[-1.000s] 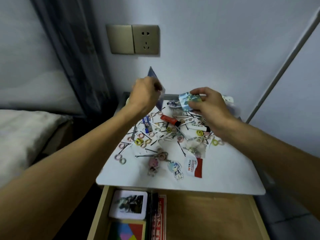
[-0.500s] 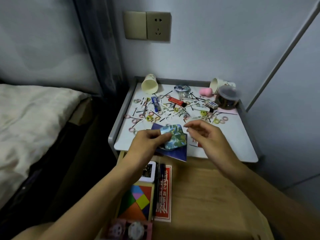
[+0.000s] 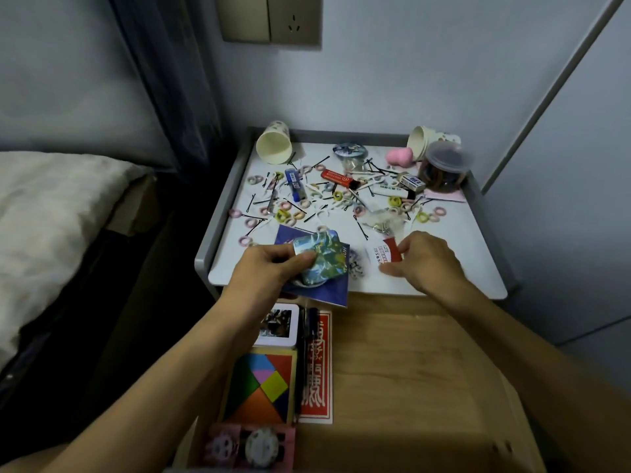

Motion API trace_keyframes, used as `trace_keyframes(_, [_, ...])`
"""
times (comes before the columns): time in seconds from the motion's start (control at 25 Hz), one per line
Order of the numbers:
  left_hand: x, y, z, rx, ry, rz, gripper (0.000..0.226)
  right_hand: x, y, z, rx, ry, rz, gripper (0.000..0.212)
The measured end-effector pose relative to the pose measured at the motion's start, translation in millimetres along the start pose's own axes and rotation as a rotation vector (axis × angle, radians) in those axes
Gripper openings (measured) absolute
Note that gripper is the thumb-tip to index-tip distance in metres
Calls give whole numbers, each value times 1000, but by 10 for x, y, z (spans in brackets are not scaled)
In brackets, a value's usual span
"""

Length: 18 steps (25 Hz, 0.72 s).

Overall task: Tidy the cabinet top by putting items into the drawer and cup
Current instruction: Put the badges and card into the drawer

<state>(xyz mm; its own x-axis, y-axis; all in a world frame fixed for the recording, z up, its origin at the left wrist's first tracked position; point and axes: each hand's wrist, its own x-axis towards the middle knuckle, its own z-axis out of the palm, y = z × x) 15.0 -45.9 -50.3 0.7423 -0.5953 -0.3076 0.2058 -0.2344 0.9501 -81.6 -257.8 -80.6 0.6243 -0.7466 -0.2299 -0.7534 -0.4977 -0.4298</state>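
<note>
My left hand (image 3: 269,268) grips a stack of printed cards, a blue-green one (image 3: 322,257) on a dark blue one (image 3: 327,290), over the front edge of the white cabinet top (image 3: 461,268). My right hand (image 3: 423,261) pinches a red-and-white card (image 3: 384,255) lying on the top. The wooden drawer (image 3: 409,370) is pulled out below. Two paper cups lie on their sides at the back, one left (image 3: 274,146) and one right (image 3: 421,145). Several hair ties and bobby pins litter the top.
In the drawer lie a framed photo (image 3: 278,324), a pen (image 3: 309,339), a red booklet (image 3: 319,370), a coloured tangram (image 3: 261,387) and a pink pack (image 3: 246,447). A lidded jar (image 3: 444,167), pink sponge (image 3: 399,156) and red lighter (image 3: 336,177) sit on top. A bed (image 3: 51,213) is left.
Both hands came back from the rear of the top to its front edge. The blue-green card passed from my right hand to my left, and my right hand has pinched the red-and-white card.
</note>
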Motion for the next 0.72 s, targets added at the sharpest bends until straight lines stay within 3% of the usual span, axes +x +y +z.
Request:
trace_keyframes(0.12, [23, -15, 45, 17, -11, 6, 16, 10, 22, -76, 140, -56, 32, 26])
trace_keyframes(0.28, [34, -20, 82, 35, -23, -13, 17, -21, 77, -220, 490, -161, 61, 34])
trace_keyframes(0.44, [30, -16, 147, 28, -24, -34, 17, -299, -45, -301, 960, -309, -173, 32])
trace_keyframes(0.56, [15, -18, 206, 40, -30, -29, 14, -506, -144, -191, 813, -393, -233, 37])
trace_keyframes(0.72, [-26, -17, 242, 9, -60, -47, 14, -572, -185, -102, 716, -334, -198, 50])
